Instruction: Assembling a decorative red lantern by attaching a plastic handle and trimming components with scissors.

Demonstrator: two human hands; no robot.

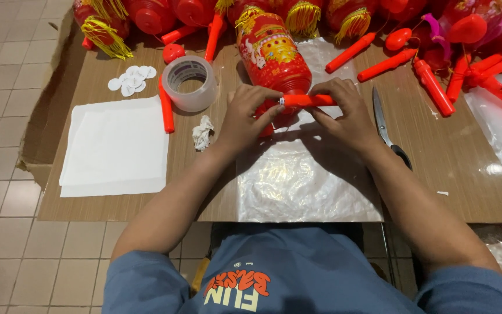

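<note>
Assembly stage, seen from above. My left hand [245, 113] and right hand [344, 110] both pinch an orange plastic handle stick [306, 100], held crosswise at the base of the red cylindrical lantern [274, 52] lying on a clear plastic sheet [303, 186]. The stick looks not yet seated; many loose sticks [387, 64] remain beyond.

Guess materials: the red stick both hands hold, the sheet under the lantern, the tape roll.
Red stick, gripped by the left hand and right hand: likely moulded plastic, smooth, uniform colour, slight sheen. Sheet under the red lantern: thin clear plastic film, wrinkled with glare patches. Tape roll: glossy translucent tape, probably on a card core, though the core is unclear.
</note>
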